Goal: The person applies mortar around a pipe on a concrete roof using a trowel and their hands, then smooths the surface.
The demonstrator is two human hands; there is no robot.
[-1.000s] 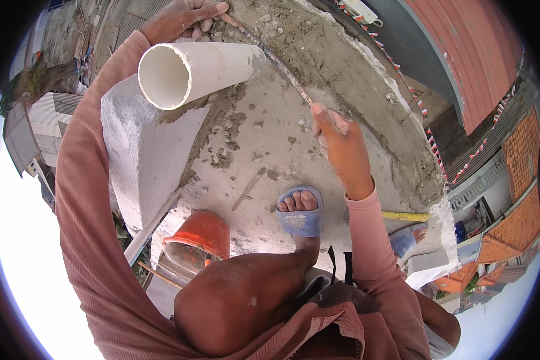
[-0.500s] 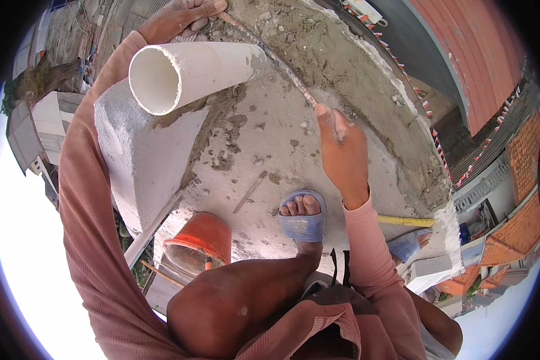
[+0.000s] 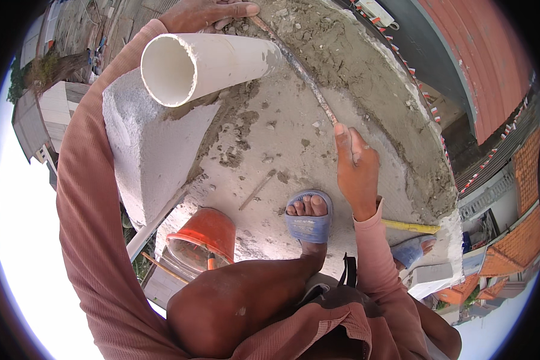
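left hand (image 3: pixel 213 15): fingers pinching far end of mottled rod (image 3: pixel 311 83) | right hand (image 3: pixel 358 171): fingers gripping near end | rod: slanting along grey mortar (image 3: pixel 375 96), beside white pipe (image 3: pixel 231 60)

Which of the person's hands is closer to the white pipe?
Left. The left hand is just beyond the white pipe, at one end of the rod; the right hand grips it farther off, toward the lower right.
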